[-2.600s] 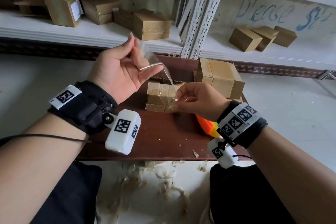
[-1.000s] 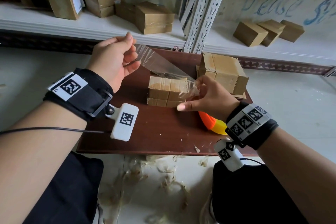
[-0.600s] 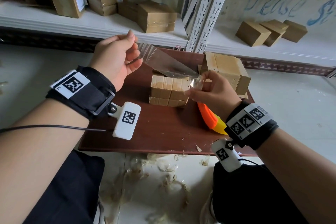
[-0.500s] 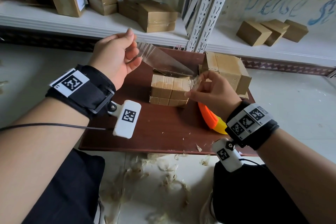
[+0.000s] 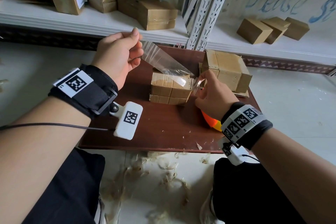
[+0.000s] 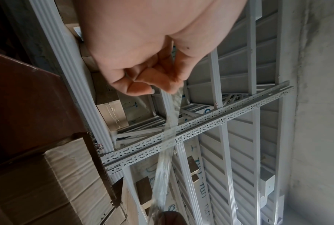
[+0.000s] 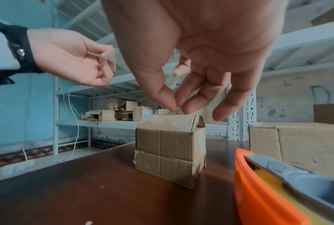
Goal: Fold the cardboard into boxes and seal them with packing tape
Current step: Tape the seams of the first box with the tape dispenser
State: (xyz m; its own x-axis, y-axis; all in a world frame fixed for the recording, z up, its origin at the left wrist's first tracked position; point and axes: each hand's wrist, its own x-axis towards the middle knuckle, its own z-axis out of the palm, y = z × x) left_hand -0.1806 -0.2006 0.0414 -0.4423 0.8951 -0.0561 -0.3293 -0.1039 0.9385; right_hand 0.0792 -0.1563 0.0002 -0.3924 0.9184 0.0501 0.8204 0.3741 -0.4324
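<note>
Two hands, the left hand [image 5: 118,56] and right hand [image 5: 212,94], pinch a tape strip [image 5: 163,62] taut above a small box [image 5: 170,88] on the counter [image 5: 163,127]; slack could wrinkle it.

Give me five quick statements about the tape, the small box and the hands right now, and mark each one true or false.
1. The left hand pinches one end of the clear tape. True.
2. The right hand holds the orange dispenser. False: the dispenser lies on the table; the right hand pinches the tape's other end.
3. The tape is stretched over the small box. True.
4. The small box sits on the shelf. False: it stands on the table.
5. A bigger box stands on the table beyond the right hand. True.
</note>
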